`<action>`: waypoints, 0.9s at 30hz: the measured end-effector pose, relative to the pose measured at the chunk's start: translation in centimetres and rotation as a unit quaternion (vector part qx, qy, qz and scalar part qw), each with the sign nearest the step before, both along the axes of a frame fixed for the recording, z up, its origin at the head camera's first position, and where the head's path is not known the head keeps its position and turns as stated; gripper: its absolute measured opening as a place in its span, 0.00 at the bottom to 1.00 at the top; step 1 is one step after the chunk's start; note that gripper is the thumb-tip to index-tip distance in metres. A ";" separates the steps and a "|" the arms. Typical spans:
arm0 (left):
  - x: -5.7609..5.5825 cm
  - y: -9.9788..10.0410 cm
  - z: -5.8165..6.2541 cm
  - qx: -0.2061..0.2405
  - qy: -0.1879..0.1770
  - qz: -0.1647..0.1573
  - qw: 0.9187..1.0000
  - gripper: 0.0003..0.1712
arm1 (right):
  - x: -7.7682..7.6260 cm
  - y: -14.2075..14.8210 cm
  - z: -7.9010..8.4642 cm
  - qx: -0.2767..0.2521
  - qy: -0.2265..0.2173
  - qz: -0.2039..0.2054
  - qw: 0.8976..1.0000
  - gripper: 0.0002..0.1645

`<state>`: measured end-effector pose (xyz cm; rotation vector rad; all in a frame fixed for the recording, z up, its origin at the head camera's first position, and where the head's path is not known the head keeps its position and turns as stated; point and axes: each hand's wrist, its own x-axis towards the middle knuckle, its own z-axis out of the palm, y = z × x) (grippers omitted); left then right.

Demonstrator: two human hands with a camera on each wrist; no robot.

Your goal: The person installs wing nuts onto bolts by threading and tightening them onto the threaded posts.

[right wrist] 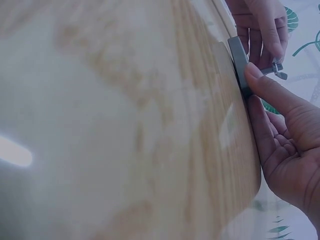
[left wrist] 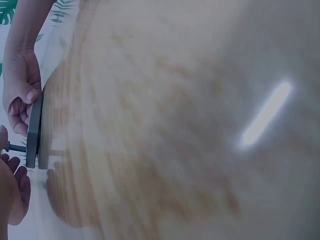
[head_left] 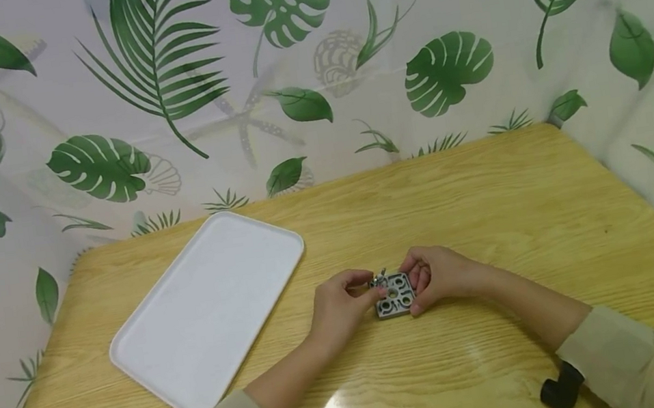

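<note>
A square grey metal plate [head_left: 396, 304] with round holes is held low over the wooden table. My right hand [head_left: 438, 275] grips its right edge, thumb on the near corner and fingers at the far side. From the plate's far left corner stands a small metal wing screw [head_left: 382, 275], its winged head [right wrist: 278, 70] clear in the right wrist view. My left hand [head_left: 340, 302] has thumb and fingers around this screw, the thumb overlapping the plate. In the left wrist view the screw's shaft [left wrist: 18, 148] runs between the left fingers and the plate.
A white rectangular tray [head_left: 210, 309] lies on the table to the left. A black object [head_left: 561, 390] shows by the right sleeve. The wooden table [head_left: 486, 190] meets a leaf-patterned covering [head_left: 364, 109] behind and at both sides.
</note>
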<state>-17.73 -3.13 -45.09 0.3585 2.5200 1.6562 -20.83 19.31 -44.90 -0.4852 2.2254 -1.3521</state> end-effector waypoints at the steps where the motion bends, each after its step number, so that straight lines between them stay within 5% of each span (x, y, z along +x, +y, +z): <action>1: 0.0 0.1 0.0 0.003 0.003 0.003 1.000 0.20 | 0.0 0.0 0.0 0.000 0.000 0.000 1.000 0.38; 13: -0.2 0.2 -0.2 0.010 0.029 0.010 0.999 0.09 | 0.1 -0.1 0.1 -0.008 -0.006 -0.002 1.000 0.38; 27: -2.4 -0.6 0.2 -0.059 0.034 -0.098 0.993 0.11 | -0.1 0.0 -0.2 -0.007 -0.012 -0.012 1.000 0.39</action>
